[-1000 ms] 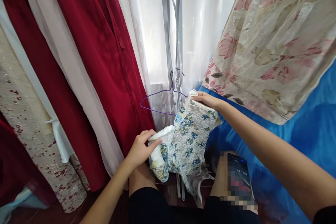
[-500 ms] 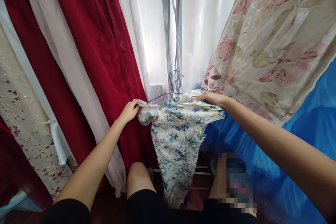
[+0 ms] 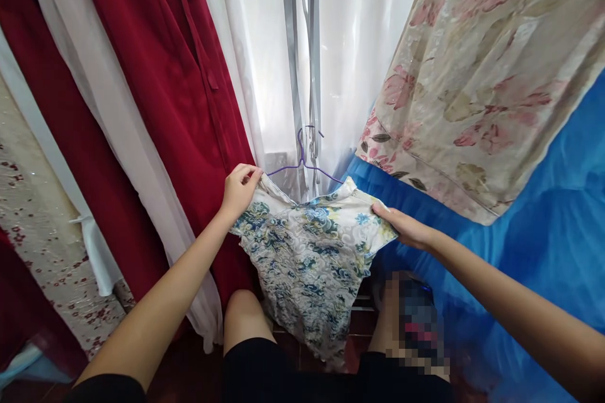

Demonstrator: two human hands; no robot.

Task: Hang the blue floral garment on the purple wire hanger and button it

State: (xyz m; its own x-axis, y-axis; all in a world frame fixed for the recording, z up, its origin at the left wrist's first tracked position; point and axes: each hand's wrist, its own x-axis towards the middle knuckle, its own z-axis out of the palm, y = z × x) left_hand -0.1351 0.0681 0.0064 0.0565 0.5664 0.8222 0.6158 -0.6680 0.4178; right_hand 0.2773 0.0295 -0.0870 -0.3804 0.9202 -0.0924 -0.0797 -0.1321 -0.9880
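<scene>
A small white garment with a blue and yellow flower print hangs spread out in front of me, on or just before a thin purple wire hanger. My left hand is closed on the garment's left shoulder, close to the hanger's left arm. My right hand grips its right shoulder edge, fingers curled under the cloth. The hanger's hook is caught on a grey metal upright behind the garment.
Red gowns and white sheer cloth hang at the left. A cream fabric with pink flowers and blue tulle fill the right. A sheer white curtain hangs behind. My knees and a blurred object lie below.
My left hand lifted the garment's left side from low near my knee up to the hanger. The garment went from bunched to spread. My right hand slid down to the right shoulder edge.
</scene>
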